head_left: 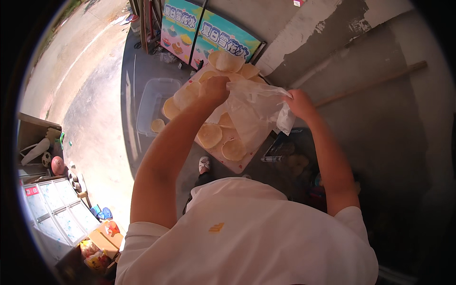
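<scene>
A clear plastic bag [256, 107] is stretched between my two hands above a low pink table [237, 165]. My left hand [216, 90] is closed on the bag's left edge. With closed fingers, my right hand [300, 103] grips the other side, and a bunched white part of the bag [285, 119] hangs below it. Thin, round, pale yellow flatbread-like discs lie spread over the table, one [210, 136] near the middle and another [233, 149] by the near corner. More discs [227, 61] overlap at the far end. The bag and my left arm hide some of them.
A clear plastic tub [156, 102] stands left of the table, with a small disc [158, 125] at its near end. Colourful sign boards [209, 31] lean behind. A dark crate [285, 145] sits at the right, below a wooden pole [375, 83] by the wall.
</scene>
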`<state>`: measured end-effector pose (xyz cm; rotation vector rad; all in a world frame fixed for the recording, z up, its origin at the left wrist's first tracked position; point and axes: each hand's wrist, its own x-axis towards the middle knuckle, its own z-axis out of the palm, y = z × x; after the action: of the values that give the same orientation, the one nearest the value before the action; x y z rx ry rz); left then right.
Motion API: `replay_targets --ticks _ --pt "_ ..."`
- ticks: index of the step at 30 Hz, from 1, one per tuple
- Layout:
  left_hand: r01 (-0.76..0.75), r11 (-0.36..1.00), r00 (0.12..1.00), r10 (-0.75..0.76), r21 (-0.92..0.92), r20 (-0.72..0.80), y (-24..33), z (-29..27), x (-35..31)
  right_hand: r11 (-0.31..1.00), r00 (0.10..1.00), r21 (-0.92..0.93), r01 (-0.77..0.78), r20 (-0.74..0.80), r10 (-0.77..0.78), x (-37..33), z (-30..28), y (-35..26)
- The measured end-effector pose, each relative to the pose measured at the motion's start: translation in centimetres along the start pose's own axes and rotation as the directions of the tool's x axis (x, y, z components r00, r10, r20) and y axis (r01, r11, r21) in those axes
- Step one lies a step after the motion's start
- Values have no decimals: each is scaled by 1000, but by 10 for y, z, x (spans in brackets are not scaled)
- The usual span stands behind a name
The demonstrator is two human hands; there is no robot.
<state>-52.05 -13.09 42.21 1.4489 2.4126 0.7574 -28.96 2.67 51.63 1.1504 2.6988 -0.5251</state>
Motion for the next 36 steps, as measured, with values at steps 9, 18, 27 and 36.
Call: replay_targets --ticks 9,18,27,36 --pt "-350 803 409 594 482 -693 53 -145 9 780 183 -424 460 -814 -551 -1 -58 -73" --pt "-154 881 964 35 447 262 -52 -38 12 972 975 172 163 123 -185 44 38 -20" --pt "-355 836 689 537 420 -487 -9 -107 16 811 646 -274 517 -497 -580 43 -12 -57" --pt "-139 921 987 160 364 -26 -28 -88 26 919 903 185 347 -331 -274 66 -7 -24"
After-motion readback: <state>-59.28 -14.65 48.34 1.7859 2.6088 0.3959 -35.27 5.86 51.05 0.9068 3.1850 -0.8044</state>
